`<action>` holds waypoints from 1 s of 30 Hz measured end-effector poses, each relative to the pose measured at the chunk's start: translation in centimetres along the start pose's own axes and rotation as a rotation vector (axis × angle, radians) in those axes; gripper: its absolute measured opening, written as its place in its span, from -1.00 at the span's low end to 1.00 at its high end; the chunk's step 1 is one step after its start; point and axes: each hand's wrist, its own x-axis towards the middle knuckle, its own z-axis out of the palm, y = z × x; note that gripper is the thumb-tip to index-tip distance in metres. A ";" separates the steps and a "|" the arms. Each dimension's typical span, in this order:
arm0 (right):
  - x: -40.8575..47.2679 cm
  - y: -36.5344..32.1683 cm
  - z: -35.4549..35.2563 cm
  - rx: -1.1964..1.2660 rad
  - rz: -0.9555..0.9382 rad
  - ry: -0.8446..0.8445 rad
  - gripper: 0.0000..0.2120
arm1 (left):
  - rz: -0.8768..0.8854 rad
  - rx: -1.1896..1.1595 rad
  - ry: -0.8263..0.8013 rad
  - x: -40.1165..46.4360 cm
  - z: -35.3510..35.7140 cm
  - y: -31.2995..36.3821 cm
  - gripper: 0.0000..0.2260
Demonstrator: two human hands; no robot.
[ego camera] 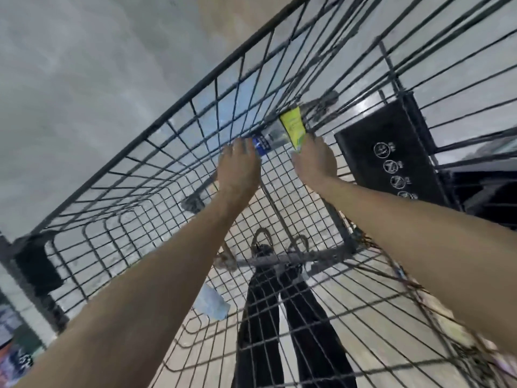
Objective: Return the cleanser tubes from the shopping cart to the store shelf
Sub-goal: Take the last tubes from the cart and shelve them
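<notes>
Grey floor was seen through the wire mesh of the shopping cart (156, 175), into which both arms were stretched from above. At the far end of the basket, two tubes were lying close together on the mesh bottom, probably because they had slid into that corner. The yellow tube (293, 125) was gripped at its lower end by the right hand (314, 161), its fingers curled around it, and the rest of the tube stood out beyond the fingertips. The blue tube (260, 144) was touched at its near end by the left hand (240, 163); whether those fingers were closed on it could not be told, because they were blurred. No shelf was visible.
</notes>
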 end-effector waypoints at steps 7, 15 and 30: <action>1.3 0.0 1.7 0.067 0.071 -0.005 -0.72 | -0.108 -0.166 0.004 0.3 1.3 0.2 -0.57; -2.5 1.0 2.7 0.407 0.311 -0.195 -0.57 | -0.298 -0.644 -0.308 -0.5 0.3 0.2 -0.65; -26.2 1.4 -15.6 1.516 0.301 -0.146 -0.68 | -0.157 -1.321 -0.347 -21.3 -19.4 4.1 -0.58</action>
